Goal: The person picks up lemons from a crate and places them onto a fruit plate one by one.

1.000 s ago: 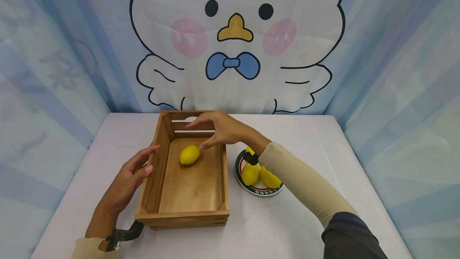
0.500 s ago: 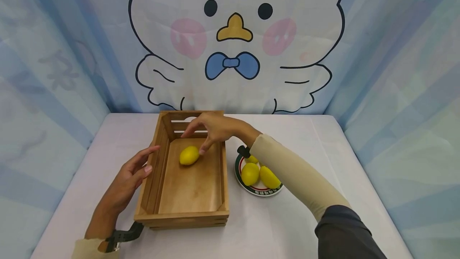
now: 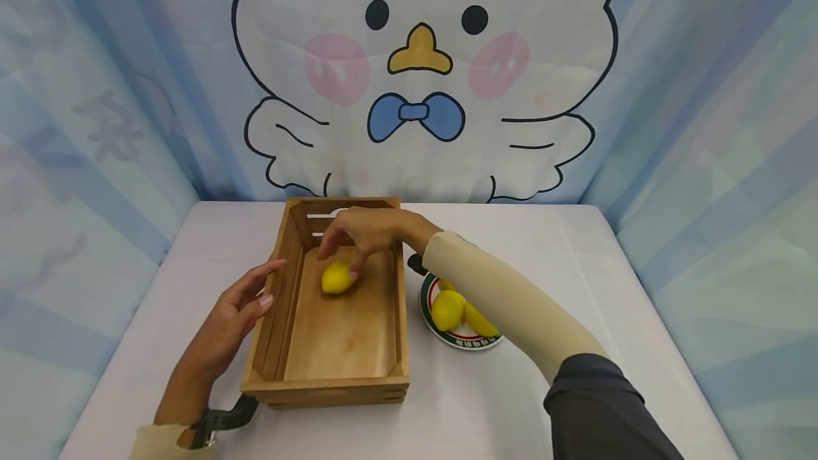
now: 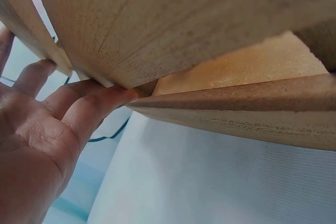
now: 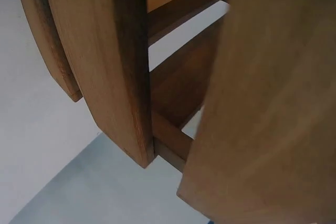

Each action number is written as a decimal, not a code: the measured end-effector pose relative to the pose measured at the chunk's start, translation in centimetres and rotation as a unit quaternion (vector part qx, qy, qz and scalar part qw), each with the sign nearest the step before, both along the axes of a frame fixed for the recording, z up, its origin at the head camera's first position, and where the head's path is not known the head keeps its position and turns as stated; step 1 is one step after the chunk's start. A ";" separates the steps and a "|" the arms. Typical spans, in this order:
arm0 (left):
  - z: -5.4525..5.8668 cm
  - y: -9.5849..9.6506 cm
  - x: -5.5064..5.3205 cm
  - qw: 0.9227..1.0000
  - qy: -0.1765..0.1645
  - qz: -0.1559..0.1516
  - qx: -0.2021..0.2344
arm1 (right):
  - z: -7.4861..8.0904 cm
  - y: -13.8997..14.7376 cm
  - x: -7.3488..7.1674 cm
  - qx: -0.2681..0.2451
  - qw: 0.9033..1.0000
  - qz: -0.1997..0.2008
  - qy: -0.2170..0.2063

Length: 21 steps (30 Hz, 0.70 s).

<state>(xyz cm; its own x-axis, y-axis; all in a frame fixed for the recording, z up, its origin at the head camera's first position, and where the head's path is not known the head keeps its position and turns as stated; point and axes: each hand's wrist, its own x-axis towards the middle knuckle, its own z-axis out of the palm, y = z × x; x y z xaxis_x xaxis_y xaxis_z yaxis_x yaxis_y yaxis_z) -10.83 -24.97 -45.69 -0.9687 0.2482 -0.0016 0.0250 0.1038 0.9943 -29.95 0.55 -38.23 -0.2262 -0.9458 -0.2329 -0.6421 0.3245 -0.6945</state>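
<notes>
A wooden slatted crate [image 3: 339, 390] stands on the table, with one yellow lemon [image 3: 335, 280] on its floor. My right hand [image 3: 371, 229] reaches over the crate's right wall. Its thumb is at the lemon's right side, and bent fingers hang above and behind the lemon with a gap showing. My left hand [image 3: 224, 325] rests against the crate's left wall, fingertips at the rim. In the left wrist view, that hand's fingers [image 4: 84, 108] touch the outer slats. Only crate slats [image 5: 100, 66] show in the right wrist view; the hand is hidden there.
Right of the crate, a plate [image 3: 424, 307] with a green and red rim holds lemons [image 3: 447, 309], partly covered by the right forearm. A white cloth covers the table [image 3: 473, 403]. Behind it hangs a curtain [image 3: 409, 162] with a cartoon figure.
My right hand has moved left and down to the lemon, its fingers bending more. The lemon and the crate stay in place, and my left hand keeps still.
</notes>
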 end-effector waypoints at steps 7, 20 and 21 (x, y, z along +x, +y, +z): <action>-0.1 0.0 0.0 1.000 0.004 0.001 -0.006 | -0.8 -0.8 0.0 0.013 1.000 -0.002 0.006; -0.2 0.0 -0.1 1.000 0.001 0.007 -0.014 | -1.9 -2.1 -0.1 0.055 0.997 0.003 0.050; -0.2 0.0 -0.1 1.000 0.001 0.007 -0.015 | -2.1 -2.2 -0.1 0.059 0.997 0.005 0.054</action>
<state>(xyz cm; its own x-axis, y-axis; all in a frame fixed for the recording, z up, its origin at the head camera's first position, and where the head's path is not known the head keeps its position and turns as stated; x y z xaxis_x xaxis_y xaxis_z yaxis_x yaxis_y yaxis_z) -10.90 -24.92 -45.85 -0.9721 0.2344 -0.0064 0.0258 0.1342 0.9906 -30.09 -1.64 -40.33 -0.2476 -0.9152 -0.3181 -0.7148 0.3942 -0.5776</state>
